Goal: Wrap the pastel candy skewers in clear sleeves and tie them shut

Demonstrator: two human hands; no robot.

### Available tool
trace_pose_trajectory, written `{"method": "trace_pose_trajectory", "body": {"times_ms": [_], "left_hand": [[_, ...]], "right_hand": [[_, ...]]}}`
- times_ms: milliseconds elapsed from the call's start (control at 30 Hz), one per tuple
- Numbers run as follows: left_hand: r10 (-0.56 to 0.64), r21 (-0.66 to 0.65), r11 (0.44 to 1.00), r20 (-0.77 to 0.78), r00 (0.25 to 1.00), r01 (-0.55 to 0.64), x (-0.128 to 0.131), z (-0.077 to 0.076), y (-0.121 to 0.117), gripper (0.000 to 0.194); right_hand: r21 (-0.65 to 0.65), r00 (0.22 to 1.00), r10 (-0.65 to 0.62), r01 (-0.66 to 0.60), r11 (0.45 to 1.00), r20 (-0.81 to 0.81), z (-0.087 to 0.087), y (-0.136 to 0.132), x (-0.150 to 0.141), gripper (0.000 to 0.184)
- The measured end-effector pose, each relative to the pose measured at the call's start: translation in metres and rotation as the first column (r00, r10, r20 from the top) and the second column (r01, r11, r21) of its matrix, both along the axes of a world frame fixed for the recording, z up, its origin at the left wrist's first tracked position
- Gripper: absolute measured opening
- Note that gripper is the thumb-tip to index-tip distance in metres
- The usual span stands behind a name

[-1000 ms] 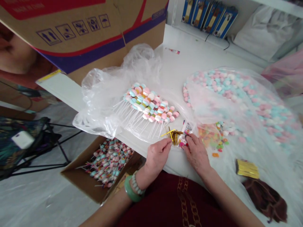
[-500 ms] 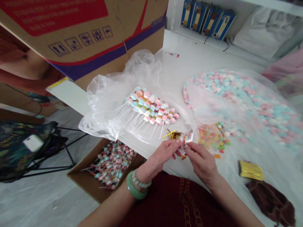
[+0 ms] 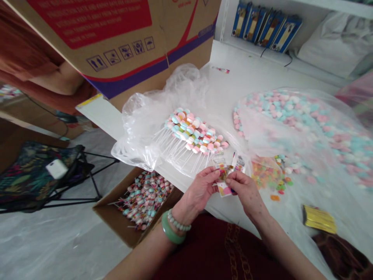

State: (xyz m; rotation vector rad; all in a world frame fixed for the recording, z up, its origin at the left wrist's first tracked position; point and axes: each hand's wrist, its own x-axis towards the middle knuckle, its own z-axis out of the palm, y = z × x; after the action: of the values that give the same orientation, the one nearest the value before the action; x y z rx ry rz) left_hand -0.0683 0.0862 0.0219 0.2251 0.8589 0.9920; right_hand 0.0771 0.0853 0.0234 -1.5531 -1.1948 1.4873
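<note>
My left hand (image 3: 205, 184) and my right hand (image 3: 243, 190) meet at the table's front edge, both with fingers pinched. Between them is a small clear wrapper with a white, pink and yellow print (image 3: 224, 189). Gold twist ties (image 3: 225, 172) show at the fingertips; whether they are held or lie behind is unclear. More printed clear wrappers (image 3: 218, 157) lie just beyond my fingers. Past those, a row of marshmallow skewers (image 3: 195, 132) on white sticks, pink, blue and white with gummy pieces, rests on clear plastic.
A carton (image 3: 140, 58) stands at the back left, a person's arm (image 3: 65, 79) behind it. An open box of wrapped skewers (image 3: 148, 198) sits below the table. Loose marshmallows (image 3: 291, 105), gummy candies (image 3: 265, 173) and a gold bundle (image 3: 319, 219) lie to the right.
The view has shifted, so the scene sits further right. The print between my fingers now shows plainly, where crumpled clear plastic was. The gold twist ties are now partly covered by my hands.
</note>
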Motion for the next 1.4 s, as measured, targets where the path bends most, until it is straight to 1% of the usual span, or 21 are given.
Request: {"method": "trace_pose_trajectory", "body": {"times_ms": [67,100,133,200,267,367,433,500,633,700,767,867,933,967,1000,1067,1100,1167,1267,1300,1400], "left_hand": [[-0.099,0.004,0.995,0.016,0.995,0.099,-0.002,-0.003,-0.002,0.03],[-0.106,0.004,0.994,-0.016,0.994,0.107,-0.002,-0.005,-0.003,0.03],[-0.083,0.0,0.997,-0.055,0.995,0.083,-0.002,-0.006,-0.003,0.028],[0.032,-0.004,0.999,-0.117,0.993,-0.033,-0.001,-0.007,-0.003,0.025],[0.141,0.002,0.99,-0.125,0.982,-0.142,0.0,-0.006,-0.002,0.023],[0.239,0.053,0.971,-0.126,0.963,-0.234,0.001,-0.002,0.001,0.021],[0.283,0.09,0.958,-0.129,0.951,-0.273,0.0,-0.002,0.002,0.022],[0.293,0.107,0.954,-0.144,0.945,-0.28,-0.003,-0.004,0.001,0.026],[0.197,0.118,0.977,-0.183,0.963,-0.177,-0.01,-0.009,-0.002,0.033],[0.158,0.125,0.983,-0.199,0.967,-0.135,-0.013,-0.008,-0.002,0.034],[0.146,0.125,0.985,-0.225,0.963,-0.12,-0.018,-0.006,-0.001,0.033],[0.207,0.116,0.977,-0.281,0.937,-0.181,-0.028,-0.004,0.003,0.028],[0.287,0.126,0.958,-0.335,0.898,-0.259,-0.039,-0.003,0.006,0.027],[0.325,0.139,0.946,-0.366,0.872,-0.294,-0.045,-0.003,0.007,0.028],[0.359,0.152,0.933,-0.396,0.845,-0.325,-0.051,-0.003,0.008,0.029],[0.404,0.166,0.914,-0.442,0.801,-0.369,-0.064,-0.002,0.009,0.03],[0.418,0.168,0.907,-0.453,0.787,-0.385,-0.069,-0.002,0.01,0.032],[0.443,0.168,0.895,-0.451,0.775,-0.414,-0.076,-0.002,0.01,0.034],[0.475,0.169,0.879,-0.405,0.781,-0.447,-0.08,-0.002,0.009,0.033],[0.476,0.165,0.879,-0.375,0.795,-0.448,-0.08,-0.002,0.009,0.032],[0.445,0.121,0.895,-0.286,0.848,-0.429,-0.081,-0.002,0.009,0.026]], "right_hand": [[-0.071,0.996,0.075,-0.078,0.994,-0.037,0.004,0.003,0.001,0.021],[-0.095,0.994,0.102,-0.104,0.99,-0.029,0.006,0.005,0.001,0.021],[-0.104,0.994,0.111,-0.111,0.988,-0.011,0.007,0.006,0.0,0.021],[-0.085,0.996,0.092,-0.092,0.992,0.001,0.009,0.006,-0.005,0.021],[-0.036,0.997,0.069,-0.07,0.997,-0.028,0.007,0.005,-0.015,0.02],[0.019,0.997,-0.018,0.019,1.0,-0.08,0.003,0.002,-0.031,0.023],[0.015,0.993,-0.053,0.055,0.998,-0.101,0.001,0.001,-0.038,0.027],[-0.021,0.993,-0.022,0.02,1.0,-0.113,0.0,0.001,-0.04,0.03],[-0.097,0.996,0.051,-0.057,0.994,-0.067,-0.004,0.002,-0.034,0.036],[-0.108,0.996,0.08,-0.085,0.991,-0.049,-0.006,0.003,-0.031,0.038],[-0.116,0.993,0.107,-0.111,0.987,-0.043,-0.007,0.005,-0.029,0.038],[-0.09,0.98,0.194,-0.197,0.976,-0.041,-0.005,0.01,-0.032,0.039],[-0.03,0.967,0.252,-0.253,0.967,-0.035,-0.001,0.016,-0.038,0.039],[-0.002,0.965,0.261,-0.261,0.965,-0.035,0.001,0.019,-0.043,0.038],[0.011,0.968,0.247,-0.247,0.969,-0.04,0.004,0.023,-0.049,0.037],[-0.018,0.982,0.177,-0.178,0.984,-0.067,0.006,0.032,-0.062,0.032],[-0.057,0.986,0.142,-0.147,0.987,-0.092,0.007,0.036,-0.069,0.029],[-0.183,0.986,0.067,-0.095,0.978,-0.153,0.006,0.045,-0.084,0.024],[-0.338,0.978,-0.037,-0.036,0.94,-0.207,0.0,0.057,-0.101,0.017],[-0.362,0.976,-0.07,-0.01,0.932,-0.208,-0.002,0.06,-0.105,0.016],[-0.37,0.972,-0.127,0.045,0.928,-0.199,-0.005,0.065,-0.109,0.016]]}}
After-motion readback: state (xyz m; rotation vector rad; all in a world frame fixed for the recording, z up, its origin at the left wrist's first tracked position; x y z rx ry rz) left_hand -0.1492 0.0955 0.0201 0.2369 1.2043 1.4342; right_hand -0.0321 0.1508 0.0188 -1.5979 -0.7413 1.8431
